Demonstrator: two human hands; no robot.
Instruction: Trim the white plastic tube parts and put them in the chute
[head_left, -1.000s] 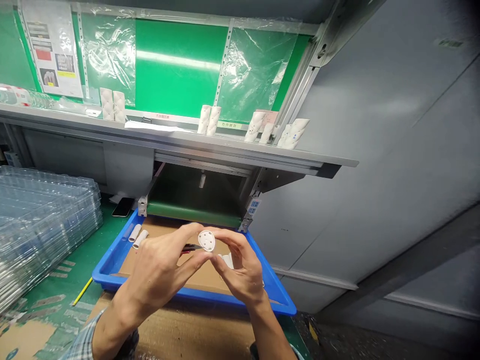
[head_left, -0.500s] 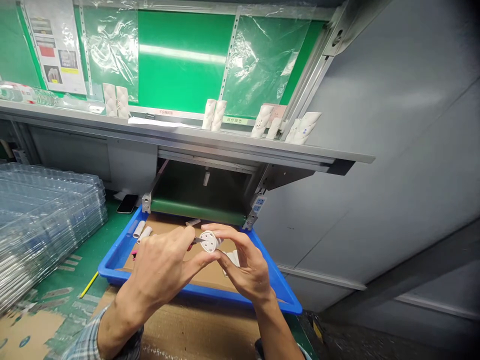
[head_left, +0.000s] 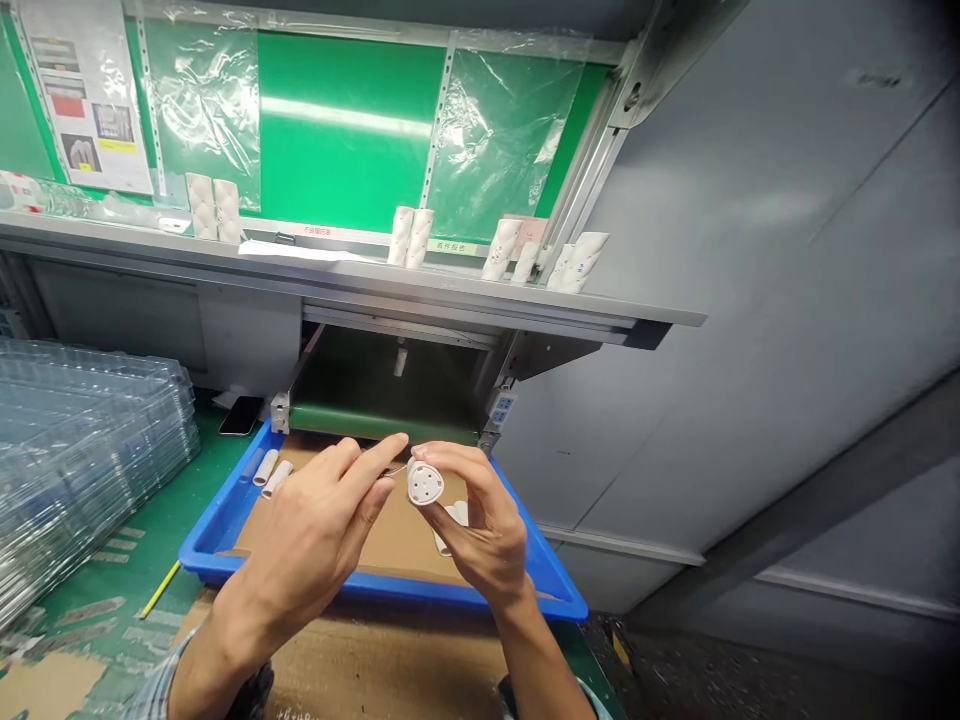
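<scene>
My right hand [head_left: 480, 525] grips a white tube-shaped part [head_left: 426, 484] between thumb and fingers. Its round end, with several small holes, faces me. Closed around a small tool with a thin metal tip [head_left: 394, 471], my left hand [head_left: 311, 530] is just left of the part. The tip reaches the part's upper left edge; whether it touches cannot be made out. The tool's handle is hidden in the hand. Below both hands is a blue tray [head_left: 517, 605] lined with cardboard, with white tubes [head_left: 271, 473] at its left and more behind my right hand.
A dark green conveyor belt [head_left: 382, 420] ends over the tray's back, carrying one white piece [head_left: 401, 361]. Stacked clear plastic trays [head_left: 97, 430] stand left, near a phone [head_left: 241, 415] and a yellow stick [head_left: 160, 590]. A metal shelf [head_left: 450, 290] with white tubes crosses above.
My left hand has shifted the tool tip from the part's holed face to its upper left edge, and its index finger is straighter. The part has turned slightly; the whole view has shifted.
</scene>
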